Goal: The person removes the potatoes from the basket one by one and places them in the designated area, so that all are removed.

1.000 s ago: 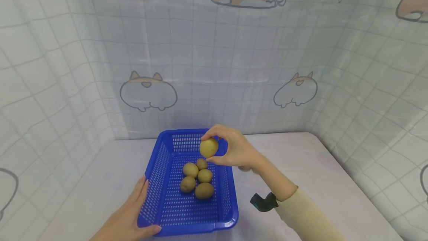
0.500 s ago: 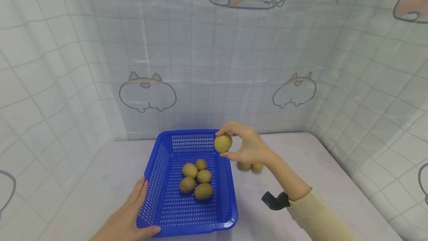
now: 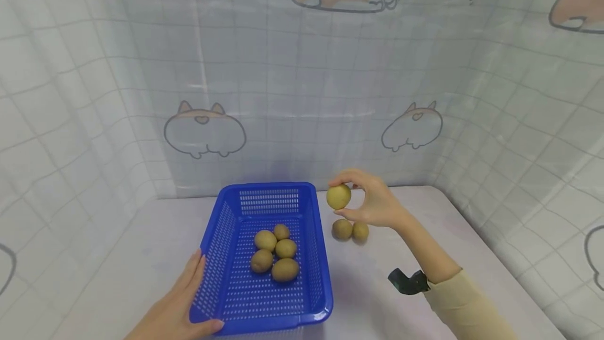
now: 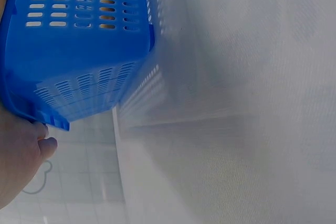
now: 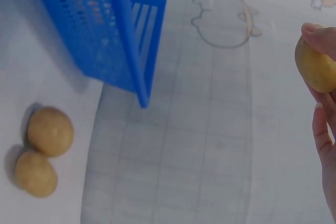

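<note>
My right hand [image 3: 377,204] pinches a round yellow potato [image 3: 338,196] between thumb and fingertips, above the table just right of the blue plastic basket [image 3: 324,272]. The right wrist view shows the same potato [image 5: 316,69] at its right edge. Below that hand, two potatoes [image 3: 342,229] sit side by side on the table. My left hand [image 3: 176,298] rests against the basket's near left corner, fingers straight along the left side and thumb at the front rim. Inside the basket lie several potatoes [image 3: 285,270], grouped toward the middle and right of its perforated floor.
A pale cloth covers the table [image 3: 401,256]. Behind it and along both sides hangs a white grid-patterned curtain [image 3: 302,93] with cartoon dogs. A dark strap piece [image 3: 408,282] sticks out at my right wrist, beside a cream sleeve [image 3: 462,303].
My right hand has carried the pinched potato rightward, from over the basket to past its right rim. The two table potatoes have come into full view. The left hand stays at the basket.
</note>
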Motion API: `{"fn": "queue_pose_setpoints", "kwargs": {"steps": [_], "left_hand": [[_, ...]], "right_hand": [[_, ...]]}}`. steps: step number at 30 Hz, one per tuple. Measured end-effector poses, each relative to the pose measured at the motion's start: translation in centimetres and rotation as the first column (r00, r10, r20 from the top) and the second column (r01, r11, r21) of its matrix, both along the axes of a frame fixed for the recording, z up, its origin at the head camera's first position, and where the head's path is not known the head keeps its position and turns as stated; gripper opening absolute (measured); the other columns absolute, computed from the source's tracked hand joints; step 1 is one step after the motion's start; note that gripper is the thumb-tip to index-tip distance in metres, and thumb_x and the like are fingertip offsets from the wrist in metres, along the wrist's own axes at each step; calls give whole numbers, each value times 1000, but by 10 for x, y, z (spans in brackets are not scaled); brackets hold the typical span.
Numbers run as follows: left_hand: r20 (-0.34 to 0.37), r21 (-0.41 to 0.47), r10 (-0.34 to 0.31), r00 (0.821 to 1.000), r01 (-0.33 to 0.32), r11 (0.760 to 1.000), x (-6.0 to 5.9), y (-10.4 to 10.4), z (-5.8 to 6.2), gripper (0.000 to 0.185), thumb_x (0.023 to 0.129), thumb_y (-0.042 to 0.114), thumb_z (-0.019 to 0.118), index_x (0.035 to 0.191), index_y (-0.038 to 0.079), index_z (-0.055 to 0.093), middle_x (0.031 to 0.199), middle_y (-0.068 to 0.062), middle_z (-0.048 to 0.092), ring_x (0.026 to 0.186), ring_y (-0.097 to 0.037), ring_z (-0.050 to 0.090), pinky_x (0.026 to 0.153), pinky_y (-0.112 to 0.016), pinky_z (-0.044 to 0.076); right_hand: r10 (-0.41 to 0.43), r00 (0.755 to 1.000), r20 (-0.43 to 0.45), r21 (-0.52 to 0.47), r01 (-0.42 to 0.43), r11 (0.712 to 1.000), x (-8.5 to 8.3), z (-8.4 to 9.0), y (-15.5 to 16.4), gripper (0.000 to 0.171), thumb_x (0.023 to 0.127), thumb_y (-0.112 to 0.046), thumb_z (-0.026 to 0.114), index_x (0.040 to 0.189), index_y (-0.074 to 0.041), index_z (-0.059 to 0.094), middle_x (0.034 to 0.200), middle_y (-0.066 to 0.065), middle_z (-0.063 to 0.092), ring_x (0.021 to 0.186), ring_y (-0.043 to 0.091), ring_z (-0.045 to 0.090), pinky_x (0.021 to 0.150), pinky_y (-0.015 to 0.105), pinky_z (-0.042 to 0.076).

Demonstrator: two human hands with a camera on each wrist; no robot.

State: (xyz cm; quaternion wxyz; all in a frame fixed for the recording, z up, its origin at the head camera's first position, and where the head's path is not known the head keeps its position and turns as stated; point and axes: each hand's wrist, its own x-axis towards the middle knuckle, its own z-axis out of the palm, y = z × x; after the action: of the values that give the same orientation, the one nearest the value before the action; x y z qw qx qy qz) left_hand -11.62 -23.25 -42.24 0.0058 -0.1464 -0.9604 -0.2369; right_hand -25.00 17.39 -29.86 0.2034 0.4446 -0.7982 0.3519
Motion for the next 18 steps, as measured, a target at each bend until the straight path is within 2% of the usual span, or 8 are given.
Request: {"fn": "queue_pose_setpoints", "kwargs": {"steps": [4,9,12,18], "left_hand": [[-36,-2,-12,999,12,1000,0,-3,-1,122,75,58,73,153,-2,1,159,-23,-1,134,-54,25,89,-65,43],[-18,-5,-7,1000,7,1000,0,-6,-1,121,76,57,72,153,-1,-1,159,-22,-3,134,-54,24,86,-66,45],[-16,-6,-5,1000,5,1000,0,-4,-1,121,75,58,72,153,0,-1,159,-22,-1,134,-54,24,84,-66,46],[-2,2,-10,1000,10,1000,0,-1,-1,122,75,58,72,153,1,-1,158,-23,0,135,-53,23,85,-65,46]], "right_hand": [[-15,1000,-15,2,15,1000,11,10,3,53,59,8,86,107,0,64,105,11,67,97,23,60,76,33,49],[-27,999,-21,-4,27,1000,15,10,10,51,59,11,84,105,0,64,102,10,66,93,21,59,74,29,47],[-69,998,-10,-3,69,998,8,-2,21,52,59,11,85,105,0,65,104,10,67,93,20,60,74,28,47],[-123,992,-12,11,123,992,-13,-28,47,59,59,2,89,112,-10,66,109,2,67,95,17,60,75,28,47]]}}
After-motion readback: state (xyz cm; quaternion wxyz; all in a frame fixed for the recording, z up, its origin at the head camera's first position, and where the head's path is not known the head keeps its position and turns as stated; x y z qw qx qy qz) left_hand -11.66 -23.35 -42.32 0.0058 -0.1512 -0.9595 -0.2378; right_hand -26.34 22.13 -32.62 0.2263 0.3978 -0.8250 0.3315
